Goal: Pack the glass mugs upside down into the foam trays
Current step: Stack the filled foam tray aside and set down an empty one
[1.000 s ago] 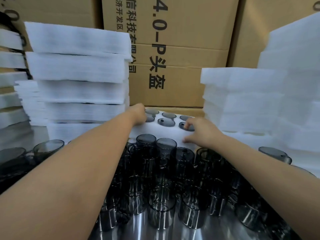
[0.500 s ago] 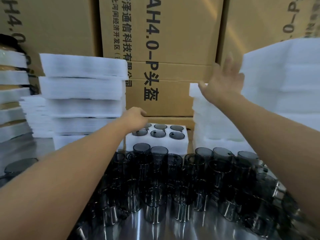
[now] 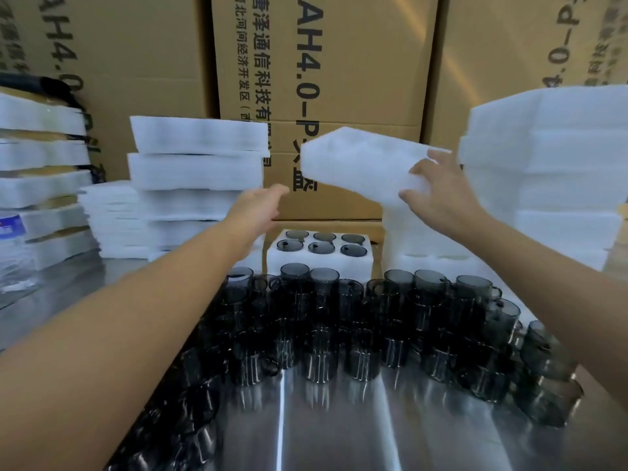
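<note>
Where the worktop runs off at the far left: a clear plastic bottle point(image 3: 13, 246) stands at the edge; behind it rise the far-left tray stacks point(image 3: 40, 147), white foam with brown showing between some layers.
Left tray stack: the left tray stack point(image 3: 197, 171) of white foam trays sits beside them, a little nearer the middle; its upper trays lie slightly askew.
Left hand: the left hand point(image 3: 258, 205) reaches forward above the worktop with fingers stretched out, released and holding nothing; its fingertips point(image 3: 280, 191) are just short of the lifted tray's lower left corner.
Cardboard boxes: tall cardboard boxes point(image 3: 339, 79) printed with dark lettering form the wall behind everything.
Filled foam tray: the filled foam tray point(image 3: 319, 263) rests on the worktop below the hands, in front of the boxes; six dark round mug ends show in its holes, two rows of three.
Glass mugs: smoky grey glass mugs point(image 3: 339, 317) crowd the worktop just in front of that tray, packed close in rows that curve towards both arms.
Worktop: the worktop point(image 3: 339, 430) is shiny metal; its near part mirrors the mugs.
Lifted foam tray: the lifted foam tray point(image 3: 356, 164) is in the air above the filled one, tilted, its left end free.
Right hand: the right hand point(image 3: 441, 192) grasps the lifted tray's right end, thumb under, fingers over the top.
Right tray stack: the right tray stack point(image 3: 550, 164) towers at the right; more foam lies at its foot behind the mugs.
</note>
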Action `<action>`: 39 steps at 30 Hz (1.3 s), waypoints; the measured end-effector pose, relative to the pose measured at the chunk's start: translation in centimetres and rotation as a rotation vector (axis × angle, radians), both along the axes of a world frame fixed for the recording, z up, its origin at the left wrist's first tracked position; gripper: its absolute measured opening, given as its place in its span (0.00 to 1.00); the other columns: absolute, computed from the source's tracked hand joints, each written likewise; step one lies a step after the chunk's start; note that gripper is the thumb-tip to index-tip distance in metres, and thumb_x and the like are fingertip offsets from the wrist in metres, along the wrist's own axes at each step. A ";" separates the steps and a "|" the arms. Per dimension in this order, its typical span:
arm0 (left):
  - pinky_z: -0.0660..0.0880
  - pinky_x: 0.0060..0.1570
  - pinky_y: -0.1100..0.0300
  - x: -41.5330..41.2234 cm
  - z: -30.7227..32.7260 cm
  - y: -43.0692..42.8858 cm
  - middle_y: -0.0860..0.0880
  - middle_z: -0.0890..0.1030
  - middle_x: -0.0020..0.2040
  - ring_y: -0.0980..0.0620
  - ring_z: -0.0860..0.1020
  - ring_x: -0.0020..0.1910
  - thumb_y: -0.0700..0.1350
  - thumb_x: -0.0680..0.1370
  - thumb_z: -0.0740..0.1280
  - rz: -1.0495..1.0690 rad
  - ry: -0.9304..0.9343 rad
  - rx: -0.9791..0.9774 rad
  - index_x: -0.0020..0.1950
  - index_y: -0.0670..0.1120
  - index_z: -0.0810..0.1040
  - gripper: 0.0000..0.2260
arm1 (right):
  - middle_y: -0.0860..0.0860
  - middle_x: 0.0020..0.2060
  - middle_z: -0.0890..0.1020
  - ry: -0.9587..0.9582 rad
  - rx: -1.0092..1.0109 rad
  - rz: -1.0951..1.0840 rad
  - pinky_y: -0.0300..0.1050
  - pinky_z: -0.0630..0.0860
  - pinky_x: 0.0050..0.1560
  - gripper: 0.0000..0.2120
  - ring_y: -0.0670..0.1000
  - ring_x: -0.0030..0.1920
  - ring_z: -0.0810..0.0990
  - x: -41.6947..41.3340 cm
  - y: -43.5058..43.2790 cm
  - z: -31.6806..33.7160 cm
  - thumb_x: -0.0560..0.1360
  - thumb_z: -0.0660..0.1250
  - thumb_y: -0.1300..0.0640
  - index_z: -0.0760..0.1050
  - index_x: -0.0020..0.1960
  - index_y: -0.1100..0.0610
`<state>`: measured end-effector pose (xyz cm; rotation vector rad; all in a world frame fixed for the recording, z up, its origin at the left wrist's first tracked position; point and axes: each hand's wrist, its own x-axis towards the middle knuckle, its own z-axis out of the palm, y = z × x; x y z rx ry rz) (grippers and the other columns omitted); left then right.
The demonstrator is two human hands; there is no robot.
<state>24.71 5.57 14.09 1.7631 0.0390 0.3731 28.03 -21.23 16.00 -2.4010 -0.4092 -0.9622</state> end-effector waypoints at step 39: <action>0.64 0.59 0.65 -14.3 -11.7 -4.1 0.57 0.72 0.67 0.60 0.71 0.61 0.56 0.78 0.64 -0.384 0.036 0.964 0.68 0.54 0.72 0.19 | 0.47 0.60 0.76 0.159 -0.280 0.508 0.44 0.71 0.53 0.08 0.47 0.59 0.74 -23.2 -5.6 -17.2 0.70 0.64 0.50 0.79 0.40 0.52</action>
